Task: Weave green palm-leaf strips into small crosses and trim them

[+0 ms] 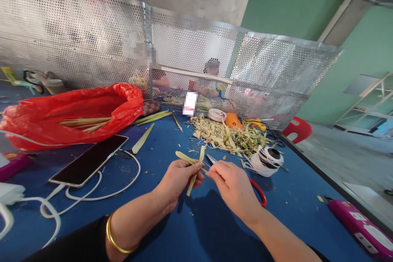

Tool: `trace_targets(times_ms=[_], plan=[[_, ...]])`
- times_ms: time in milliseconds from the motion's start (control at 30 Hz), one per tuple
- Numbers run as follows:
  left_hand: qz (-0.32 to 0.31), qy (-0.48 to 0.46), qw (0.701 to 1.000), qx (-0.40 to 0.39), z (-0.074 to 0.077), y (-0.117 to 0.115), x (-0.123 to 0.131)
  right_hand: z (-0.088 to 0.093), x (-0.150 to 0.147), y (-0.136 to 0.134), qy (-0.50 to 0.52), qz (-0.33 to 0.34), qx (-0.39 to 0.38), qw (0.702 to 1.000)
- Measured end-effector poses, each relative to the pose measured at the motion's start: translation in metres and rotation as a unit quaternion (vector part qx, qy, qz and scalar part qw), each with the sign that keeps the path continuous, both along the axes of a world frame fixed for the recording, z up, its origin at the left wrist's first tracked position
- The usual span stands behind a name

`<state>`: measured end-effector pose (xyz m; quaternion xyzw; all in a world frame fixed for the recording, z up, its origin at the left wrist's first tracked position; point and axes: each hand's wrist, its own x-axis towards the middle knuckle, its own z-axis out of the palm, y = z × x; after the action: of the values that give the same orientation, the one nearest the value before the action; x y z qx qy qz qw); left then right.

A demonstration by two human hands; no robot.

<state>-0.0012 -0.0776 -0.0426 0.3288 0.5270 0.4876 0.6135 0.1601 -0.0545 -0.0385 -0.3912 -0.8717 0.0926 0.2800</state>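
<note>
Pale green-yellow leaf strips [201, 154] cross each other, pinched between the thumb and fingers of my left hand [179, 178]. One strip's end hangs below the fingers. My right hand [235, 184] is closed just to the right, its thumb and forefinger at the end of a thin strip. Under that hand are scissors [258, 192] with red handles, their blades pointing at the strips. I cannot tell whether they lie on the table or rest in my palm. A loose flat leaf strip [143, 139] lies on the table to the upper left.
On the blue table [147, 229] are a heap of leaf scraps [227, 136], a white string spool [265, 159], a tape roll [217, 115], a phone [90, 161] with a white cable, a red plastic bag [33, 118] holding stalks, and a purple power strip [362, 229]. A perforated screen [190, 37] stands behind.
</note>
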Motion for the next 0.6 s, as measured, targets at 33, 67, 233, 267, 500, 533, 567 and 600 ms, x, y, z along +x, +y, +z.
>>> trace_targets(times_ms=[33,67,233,267,500,533,567,600], plan=[[-0.005,-0.01,1.0,-0.007,-0.0008,0.0007,-0.0016,-0.0006,0.0002,0.0007,0.006,-0.003,-0.007,1.0],[-0.014,-0.023,1.0,-0.011,-0.0014,0.0014,-0.0036,-0.0012,0.0006,0.0017,0.013,-0.006,-0.014,1.0],[-0.049,-0.073,0.996,-0.009,0.0003,0.0017,-0.0112,-0.0031,0.0031,0.0066,0.018,-0.025,-0.003,1.0],[-0.049,-0.068,0.996,-0.009,0.0013,0.0013,-0.0111,-0.0031,0.0031,0.0068,0.014,-0.027,0.008,1.0],[-0.011,-0.019,1.0,0.005,-0.0012,0.0007,-0.0033,-0.0009,-0.0003,0.0,-0.002,0.021,0.035,0.999],[-0.002,-0.014,1.0,0.005,-0.0027,0.0014,-0.0026,-0.0006,-0.0007,-0.0009,0.0,0.022,0.035,0.999],[0.004,-0.01,1.0,0.005,-0.004,0.0021,-0.0024,-0.0003,-0.0009,-0.0012,0.002,0.023,0.031,0.999],[0.008,-0.006,1.0,0.006,-0.0046,0.0028,-0.0026,0.0,-0.001,-0.001,0.004,0.023,0.022,0.999]])
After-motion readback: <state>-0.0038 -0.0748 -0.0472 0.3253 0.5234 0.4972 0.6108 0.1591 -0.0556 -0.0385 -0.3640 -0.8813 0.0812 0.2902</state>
